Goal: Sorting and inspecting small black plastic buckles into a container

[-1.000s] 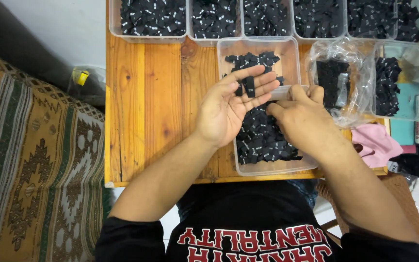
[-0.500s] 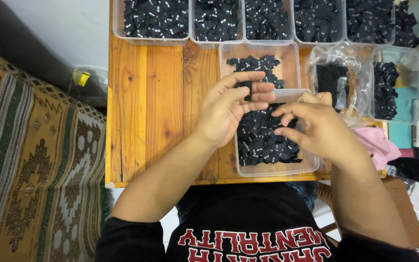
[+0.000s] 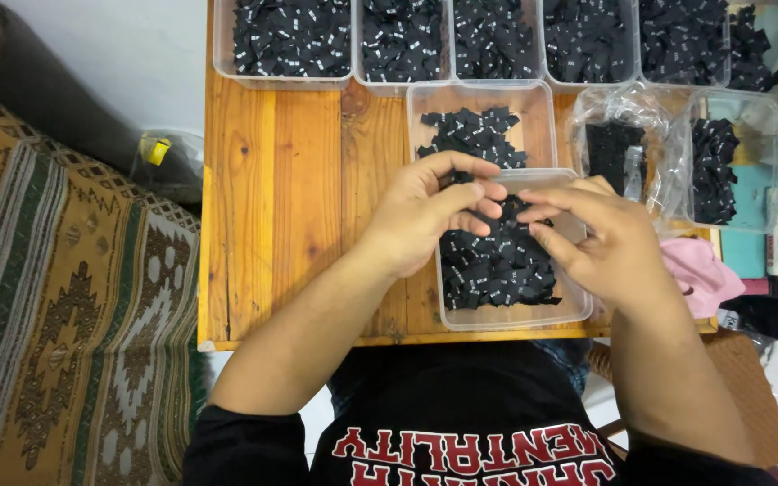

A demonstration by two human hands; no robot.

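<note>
Both hands have shifted a little since a moment ago. My right hand (image 3: 619, 243) has slid back to the right, so its fingers no longer lie under the left ones, and my left hand (image 3: 425, 211) has curled more.

Now the two hands hang close together over the near clear tub (image 3: 578, 310), which sits at the near edge of the wooden table (image 3: 272, 198). That tub is heaped with small black cloth tags (image 3: 497, 265).

I think these tags are very light, soft and floppy. They are thin and bend easily, so they will not break. They look a bit slick and could stick together in a clump. I would pinch one by its edge with the thumb and a fingertip.

My left hand is half curled, its thumb and fingers pinched on one black tag at the far end of the tub. My right hand is loosely open, fingers stretched left toward the left fingertips. I cannot tell if it holds a tag.

Just beyond is a second clear tub (image 3: 533, 103) with fewer tags. A row of full tubs (image 3: 285, 81) lines the far edge. A pink cloth (image 3: 695, 274) lies to the right.
</note>
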